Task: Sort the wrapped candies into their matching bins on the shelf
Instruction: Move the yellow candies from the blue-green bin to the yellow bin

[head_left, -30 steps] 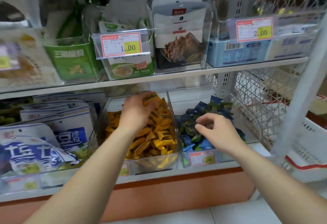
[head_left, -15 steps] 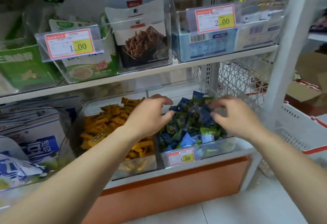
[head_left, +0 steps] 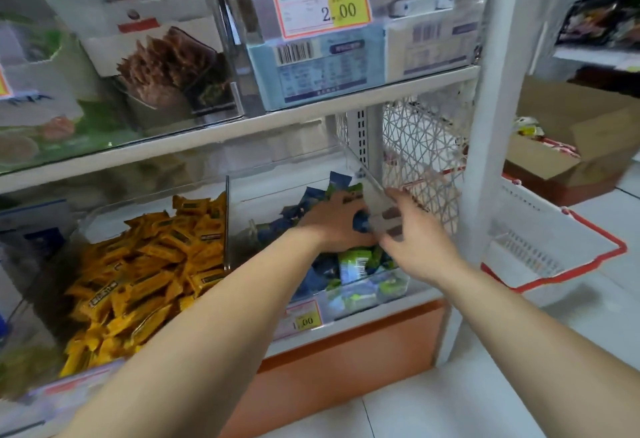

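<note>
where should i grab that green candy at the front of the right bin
Best bet: pinch the green candy by one flat end, coming from above and the front. The bin is open on top, its clear walls block the sides, and the left hand covers the pile behind it.

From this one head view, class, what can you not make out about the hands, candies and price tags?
Head view only.
Left hand: fingers buried in blue and green candies, grip hidden.
Right hand: fingertips motion-blurred, grip unclear.
Lower price tag: left part covered by the left forearm.
Yellow candies: wrapper print too small.
</note>
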`<action>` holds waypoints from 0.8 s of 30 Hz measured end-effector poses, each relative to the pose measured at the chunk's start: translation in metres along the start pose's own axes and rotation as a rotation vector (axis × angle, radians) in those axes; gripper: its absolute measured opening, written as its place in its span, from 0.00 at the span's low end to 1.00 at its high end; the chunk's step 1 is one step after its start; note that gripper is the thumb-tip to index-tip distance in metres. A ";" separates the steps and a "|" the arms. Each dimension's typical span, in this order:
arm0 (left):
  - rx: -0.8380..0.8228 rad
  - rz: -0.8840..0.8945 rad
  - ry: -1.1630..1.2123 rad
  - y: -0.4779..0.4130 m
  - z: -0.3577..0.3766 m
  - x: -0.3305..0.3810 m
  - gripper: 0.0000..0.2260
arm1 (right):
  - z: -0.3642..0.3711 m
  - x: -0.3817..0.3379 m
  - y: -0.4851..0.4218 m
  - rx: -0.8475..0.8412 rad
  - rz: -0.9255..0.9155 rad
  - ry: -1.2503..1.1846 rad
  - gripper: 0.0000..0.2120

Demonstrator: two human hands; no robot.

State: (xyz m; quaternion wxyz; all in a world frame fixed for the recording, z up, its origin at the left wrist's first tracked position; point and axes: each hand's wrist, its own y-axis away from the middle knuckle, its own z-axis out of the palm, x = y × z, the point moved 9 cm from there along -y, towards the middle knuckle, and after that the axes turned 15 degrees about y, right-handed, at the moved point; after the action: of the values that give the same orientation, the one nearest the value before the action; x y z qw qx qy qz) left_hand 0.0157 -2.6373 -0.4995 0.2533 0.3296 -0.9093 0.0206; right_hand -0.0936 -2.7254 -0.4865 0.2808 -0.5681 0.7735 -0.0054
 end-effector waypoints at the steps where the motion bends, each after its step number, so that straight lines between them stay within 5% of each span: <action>1: 0.006 0.000 -0.036 -0.002 -0.001 -0.005 0.31 | 0.001 0.001 -0.001 0.004 -0.008 -0.002 0.34; 11: -0.067 -0.104 -0.089 0.018 -0.043 -0.062 0.22 | 0.005 0.000 0.001 0.009 -0.019 -0.066 0.36; 17: 0.011 -0.214 -0.449 0.030 -0.086 -0.076 0.16 | 0.003 0.000 0.001 0.019 -0.037 -0.064 0.35; 21: 0.192 0.040 -0.111 0.013 -0.081 -0.021 0.10 | 0.004 0.001 0.000 0.039 -0.043 -0.047 0.35; 24: 0.011 0.107 0.062 0.001 -0.038 0.000 0.16 | 0.006 0.003 -0.001 0.039 -0.034 -0.052 0.35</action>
State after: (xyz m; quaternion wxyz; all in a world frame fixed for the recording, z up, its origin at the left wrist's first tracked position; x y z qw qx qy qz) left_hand 0.0316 -2.6289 -0.4666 0.2783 0.2810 -0.9172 0.0494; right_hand -0.0904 -2.7267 -0.4922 0.3115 -0.5757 0.7560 -0.0106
